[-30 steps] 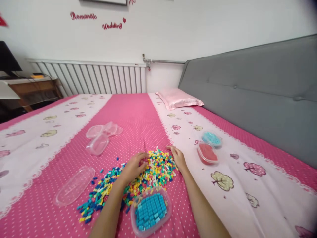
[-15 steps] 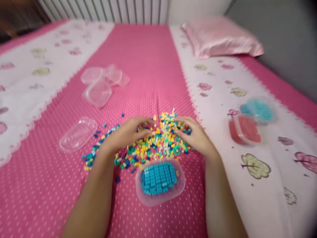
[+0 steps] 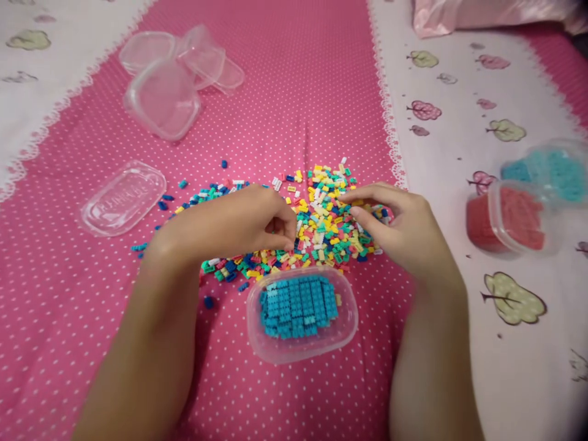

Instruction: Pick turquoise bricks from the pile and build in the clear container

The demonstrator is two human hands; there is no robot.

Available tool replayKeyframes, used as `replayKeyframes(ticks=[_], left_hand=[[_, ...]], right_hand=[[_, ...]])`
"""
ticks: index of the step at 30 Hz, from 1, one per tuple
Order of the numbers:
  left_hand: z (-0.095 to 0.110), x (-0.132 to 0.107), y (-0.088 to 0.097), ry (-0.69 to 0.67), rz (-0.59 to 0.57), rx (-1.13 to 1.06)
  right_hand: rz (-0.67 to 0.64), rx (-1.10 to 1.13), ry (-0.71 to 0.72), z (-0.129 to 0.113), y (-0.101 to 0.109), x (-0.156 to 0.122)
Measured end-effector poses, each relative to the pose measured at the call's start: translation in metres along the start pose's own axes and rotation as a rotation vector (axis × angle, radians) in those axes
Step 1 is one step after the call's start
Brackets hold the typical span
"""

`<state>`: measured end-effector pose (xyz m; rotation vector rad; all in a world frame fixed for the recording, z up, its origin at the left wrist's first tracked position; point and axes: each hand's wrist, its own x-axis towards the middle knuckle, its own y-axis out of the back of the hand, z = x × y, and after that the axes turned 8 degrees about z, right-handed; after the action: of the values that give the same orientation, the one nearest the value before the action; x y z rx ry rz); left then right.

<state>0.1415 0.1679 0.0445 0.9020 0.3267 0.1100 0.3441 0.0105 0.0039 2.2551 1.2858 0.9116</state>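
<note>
A loose pile of small toy building bricks [image 3: 328,229] in yellow, green, blue, white and pink lies on the bedspread. Over its middle is my left hand [image 3: 257,220], fingers curled and thumb brought to the fingertips; whatever it pinches is too small or hidden to make out. At the pile's right side my right hand [image 3: 395,226] reaches in with thumb and index finger a little apart, nothing visible between them. Just in front of the pile, a clear plastic tub [image 3: 298,352] holds blue bricks [image 3: 298,306] fitted together in neat rows.
A clear lid [image 3: 124,199] lies left of the pile. Several clear tubs and lids [image 3: 163,101] are heaped at the back left. On the right stand a tub of red bricks [image 3: 519,217] and a tub of blue bricks [image 3: 558,171]. A pink pillow [image 3: 496,15] is at the back right.
The view has tilted down and come closer. My left hand has closed from an open curve into a pinch over the pile. My right hand's fingers have drawn closer together.
</note>
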Motion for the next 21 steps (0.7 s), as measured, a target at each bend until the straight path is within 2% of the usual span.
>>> replayKeyframes(ticks=[3, 7, 10, 14, 16, 21], left_hand=[[-0.002, 0.005, -0.008, -0.013, 0.03, 0.061], [-0.001, 0.014, -0.023, -0.02, 0.014, 0.161], [0.002, 0.016, -0.03, 0.025, 0.052, 0.303], [0.006, 0.013, -0.031, 0.059, 0.14, 0.466], [0.007, 0.012, -0.031, 0.065, 0.15, 0.492], [0.016, 0.016, -0.034, 0.039, 0.138, 0.451]], right_hand=[[-0.025, -0.003, 0.007, -0.011, -0.001, -0.001], [-0.15, -0.036, 0.018, -0.016, -0.006, -0.002], [-0.241, -0.086, 0.063, -0.015, -0.01, -0.002], [-0.18, -0.103, 0.156, -0.018, -0.01, -0.005], [-0.176, -0.093, 0.209, -0.022, -0.011, -0.006], [-0.357, -0.095, 0.226, -0.024, -0.022, -0.007]])
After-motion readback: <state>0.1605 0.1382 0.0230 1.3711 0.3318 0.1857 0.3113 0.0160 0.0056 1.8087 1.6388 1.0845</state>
